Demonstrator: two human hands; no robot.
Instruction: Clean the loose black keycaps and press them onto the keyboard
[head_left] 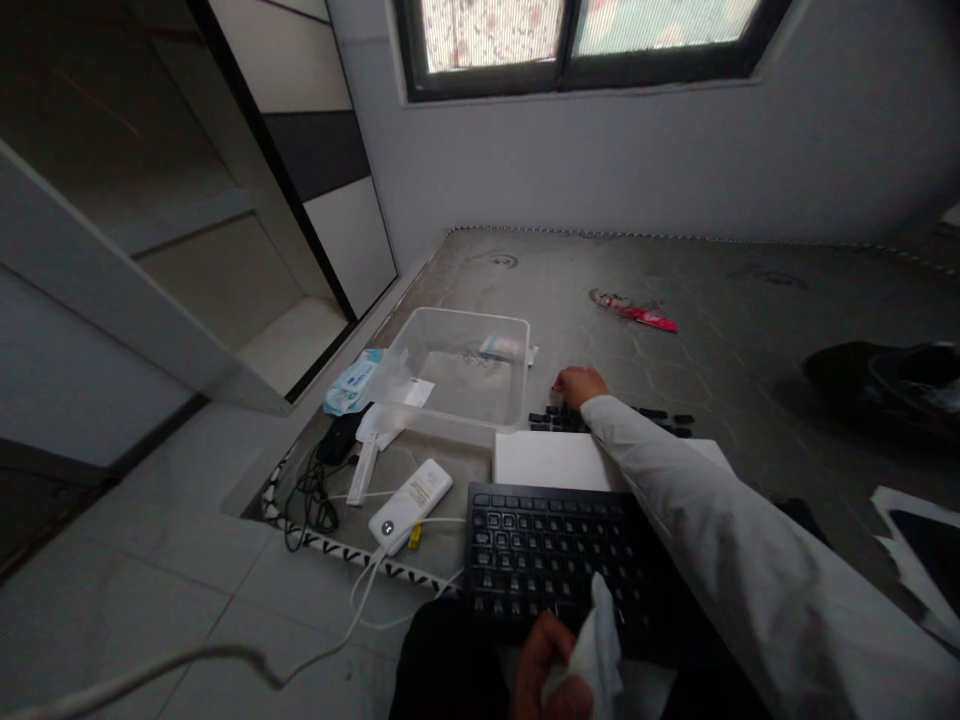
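Observation:
A black keyboard [544, 550] with its keycaps taken off lies across my lap, bare switch posts showing in rows. At its front edge, my left hand [546, 665] is closed around a crumpled white wipe [598, 640]. My right hand [580, 384], in a light grey sleeve, reaches past a white box [551, 460] to loose black keycaps [555, 420] spread on the mattress. Its fingers are bent together over them, and whatever they pinch is hidden. More keycaps [664, 415] lie to the right of the forearm.
A clear plastic tub [469, 385] stands left of the keycaps. Beside it are a blue wipes packet [354, 380], dark coiled cable [311, 500] and a white power bank [411, 507] with cords. A red wrapper [645, 317] lies farther back; a dark bag [885, 390] is at right.

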